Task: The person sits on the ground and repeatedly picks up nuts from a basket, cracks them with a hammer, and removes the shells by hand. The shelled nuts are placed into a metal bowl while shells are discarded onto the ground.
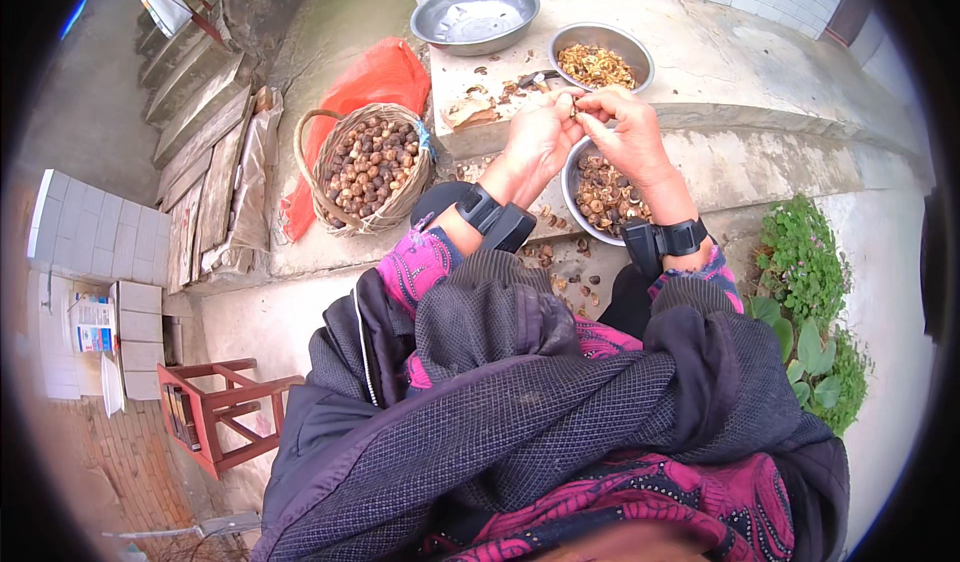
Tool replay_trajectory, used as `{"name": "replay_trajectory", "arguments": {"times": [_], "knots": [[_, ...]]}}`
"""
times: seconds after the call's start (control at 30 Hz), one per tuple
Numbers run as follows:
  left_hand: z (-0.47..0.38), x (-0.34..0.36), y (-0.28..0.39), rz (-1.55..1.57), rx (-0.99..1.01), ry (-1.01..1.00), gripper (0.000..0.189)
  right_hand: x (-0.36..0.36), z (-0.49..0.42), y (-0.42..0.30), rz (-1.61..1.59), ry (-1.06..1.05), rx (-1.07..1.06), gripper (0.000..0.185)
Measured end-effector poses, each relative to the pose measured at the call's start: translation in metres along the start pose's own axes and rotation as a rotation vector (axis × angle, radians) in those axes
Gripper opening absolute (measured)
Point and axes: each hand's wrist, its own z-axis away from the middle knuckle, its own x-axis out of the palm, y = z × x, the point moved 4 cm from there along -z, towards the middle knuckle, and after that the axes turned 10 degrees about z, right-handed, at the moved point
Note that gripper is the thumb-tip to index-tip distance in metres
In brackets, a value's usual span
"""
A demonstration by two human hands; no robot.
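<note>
My left hand [541, 132] and my right hand [624, 128] meet over the edge of a concrete step, pinching a small piece of walnut [574, 107] between their fingertips. Below my right hand stands a metal bowl of broken walnut shells [600, 190], partly covered by that hand and wrist. Just beyond my fingers, a steel bowl [642, 42] on the step holds walnut kernels [596, 65]. A dark-handled tool [537, 78] lies beside it, its form partly hidden. To the left, whole walnuts [369, 163] fill a wicker basket [306, 149].
A large metal basin [477, 15] sits on the step [731, 51]. Shell bits [585, 280] litter the ground between my legs. An orange-red mesh sack [379, 74] lies behind the basket. A red wooden stool [225, 412] is at left, green plants [806, 262] at right.
</note>
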Motion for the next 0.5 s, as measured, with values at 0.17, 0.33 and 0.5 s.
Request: {"name": "replay_trajectory", "arguments": {"times": [0.17, 0.33, 0.5], "knots": [[-0.035, 0.010, -0.006, 0.047, 0.088, -0.049, 0.021, -0.006, -0.031, 0.020, 0.063, 0.006, 0.006, 0.015], [-0.043, -0.005, 0.003, 0.070, 0.150, -0.032, 0.025, 0.018, -0.039, 0.022, 0.143, 0.057, -0.068, 0.013], [-0.045, -0.008, 0.009, 0.164, 0.157, -0.054, 0.026, 0.029, -0.043, 0.016, 0.155, 0.144, -0.084, 0.014]]}}
